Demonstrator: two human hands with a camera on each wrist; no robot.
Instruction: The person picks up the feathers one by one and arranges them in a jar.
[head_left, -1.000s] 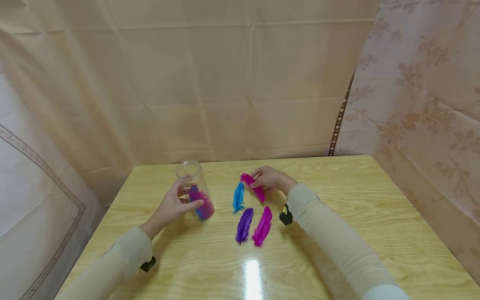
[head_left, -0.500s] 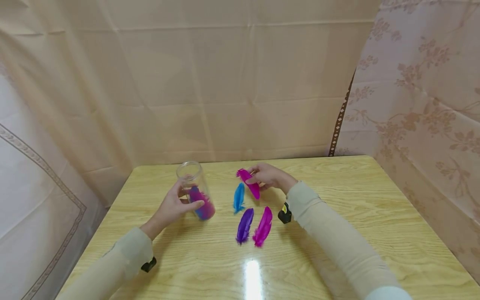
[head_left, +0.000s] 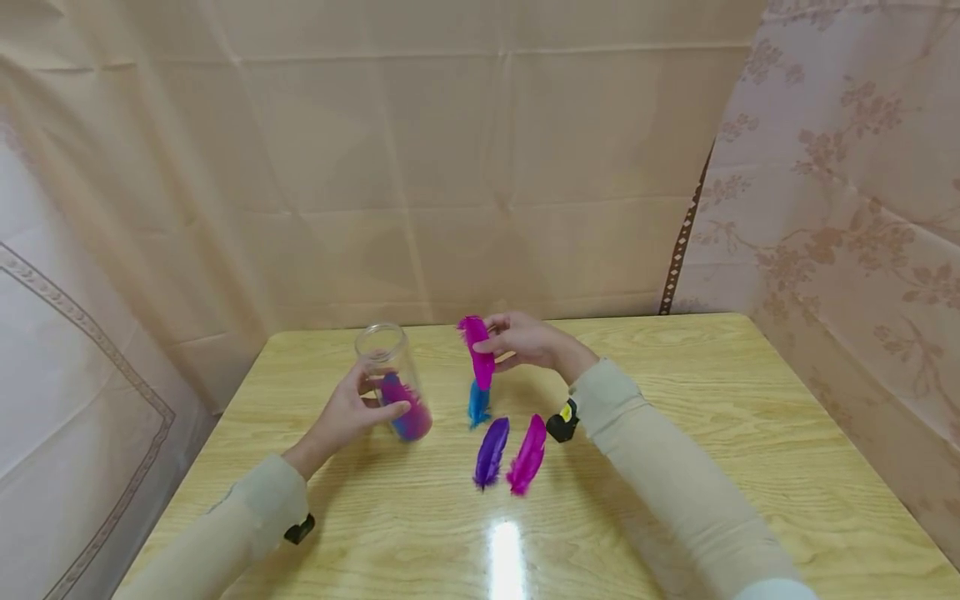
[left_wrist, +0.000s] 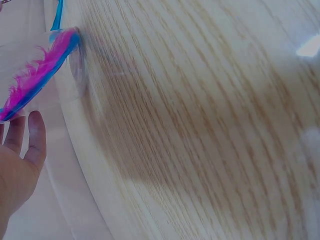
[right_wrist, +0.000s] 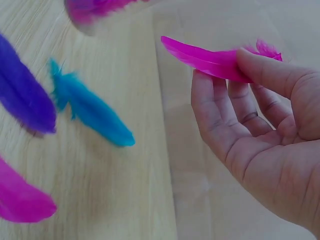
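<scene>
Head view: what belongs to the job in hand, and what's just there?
Likely the job:
clear jar in the left hand
feathers inside it
pink feather in the right hand
blue feather
purple feather
loose pink feather

Just there:
table
beige backdrop
floral cloth

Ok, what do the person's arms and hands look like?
The left sleeve and right sleeve are long and beige, with paler cuffs. A small black device shows by the left cuff; a similar black device by the right has a yellow patch. The left hand and right hand wear no gloves.
</scene>
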